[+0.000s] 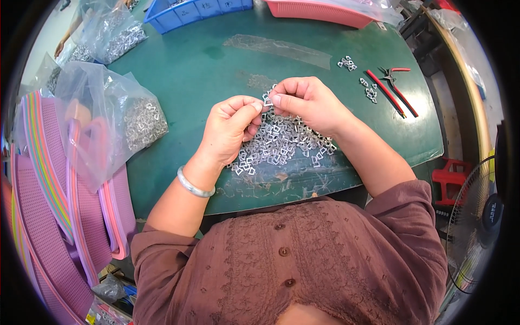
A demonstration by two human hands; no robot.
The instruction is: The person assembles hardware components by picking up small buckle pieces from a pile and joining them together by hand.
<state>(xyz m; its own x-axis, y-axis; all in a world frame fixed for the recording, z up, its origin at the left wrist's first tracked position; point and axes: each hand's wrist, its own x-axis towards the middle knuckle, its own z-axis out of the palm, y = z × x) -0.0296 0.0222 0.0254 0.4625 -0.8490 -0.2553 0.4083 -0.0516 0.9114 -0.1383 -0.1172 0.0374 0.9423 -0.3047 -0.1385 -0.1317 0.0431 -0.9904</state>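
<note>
Over the green table, my left hand (230,125) and my right hand (317,107) meet with thumbs and forefingers pinched. Between their fingertips is a small silver metal buckle (267,99) with a squarish frame; both hands appear to grip it. Below and just behind my hands spreads a loose pile of similar metal buckles (281,143), partly covered by my fingers. To the right lie red-handled pliers (388,81), their handles spread apart. Beside the pliers are a few loose buckles (370,93), and a small cluster of buckles (347,63) sits farther back.
Clear plastic bags of metal pieces (145,122) stand at the left, above purple perforated baskets (38,189). A blue bin (197,16) and a pink basket (319,13) line the far edge. A fan (471,216) and red stool (450,179) are right of the table.
</note>
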